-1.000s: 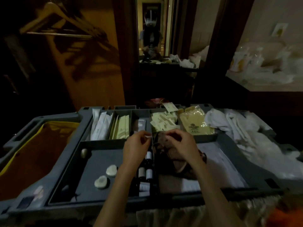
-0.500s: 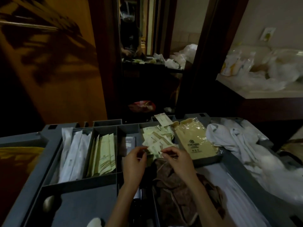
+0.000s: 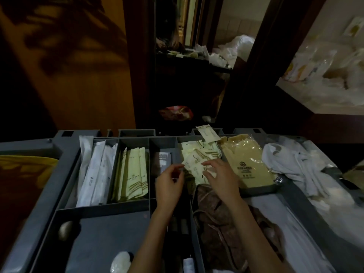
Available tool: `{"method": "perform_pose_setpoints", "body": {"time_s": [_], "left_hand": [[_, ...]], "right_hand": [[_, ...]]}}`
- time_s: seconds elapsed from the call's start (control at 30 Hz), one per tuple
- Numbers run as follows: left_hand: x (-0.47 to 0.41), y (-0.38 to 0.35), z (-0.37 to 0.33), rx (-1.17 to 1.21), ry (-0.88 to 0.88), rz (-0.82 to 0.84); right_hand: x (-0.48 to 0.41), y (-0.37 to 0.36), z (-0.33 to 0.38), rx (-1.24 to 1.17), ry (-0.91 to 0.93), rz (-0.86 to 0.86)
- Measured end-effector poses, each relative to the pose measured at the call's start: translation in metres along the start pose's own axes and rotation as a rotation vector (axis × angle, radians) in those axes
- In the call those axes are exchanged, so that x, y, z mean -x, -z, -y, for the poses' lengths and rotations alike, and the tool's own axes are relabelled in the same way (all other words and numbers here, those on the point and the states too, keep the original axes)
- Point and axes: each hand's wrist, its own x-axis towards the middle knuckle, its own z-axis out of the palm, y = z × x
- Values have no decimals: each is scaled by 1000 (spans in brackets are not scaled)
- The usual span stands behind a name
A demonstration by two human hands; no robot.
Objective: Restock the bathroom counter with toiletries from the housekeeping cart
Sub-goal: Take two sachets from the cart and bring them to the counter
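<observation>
A: Both hands have shifted forward. Head view: right hand point(image 3: 220, 178) now lies with fingers spread on the sachets point(image 3: 197, 159) in their cart point(image 3: 65, 146) compartment.
B: Status of left hand point(image 3: 169, 184)?
A: Curled at the pile's edge, apart from the right; grip unclear. Selection appears under way, with nothing yet lifted for the counter.

We see the grey cart point(image 3: 65, 146), its top split into compartments. Along the back, left to right, lie long white packets point(image 3: 94, 174), pale green sachets point(image 3: 134, 174), one small packet point(image 3: 162, 160), a loose heap of cream sachets point(image 3: 199, 156) and a yellow bag point(image 3: 248, 162). White cloths point(image 3: 291, 162) pile at the right edge. Nearer us sit two pale soaps point(image 3: 120, 263), small bottles point(image 3: 188, 265) and a brown cloth point(image 3: 216, 209).
</observation>
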Motion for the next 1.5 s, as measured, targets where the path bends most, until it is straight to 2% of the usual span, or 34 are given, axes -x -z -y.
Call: {"method": "perform_pose_setpoints", "body": {"time_s": [0.33,0.6,0.83,1.0,1.17,1.27,1.5], "left_hand": [[3,0,2,1,-27,30],[9,-7,-5,-4,-46,50],[26,-20,-11,-73,-236,139],[25,-33,-7,-20,-221,172],[25,-42,-7,38,-224,190],[26,-42,-6,93,-209,189],[29,-30,-16,307,-20,166]], "right_hand": [[14,-13,-17,215,-172,158],[15,-10,-16,182,-301,155],[17,-9,-10,243,-298,129],[17,-2,-2,361,-274,72],[22,8,-3,265,-223,33],[27,11,2,162,-212,-82],[25,15,16,-205,-293,-308]]}}
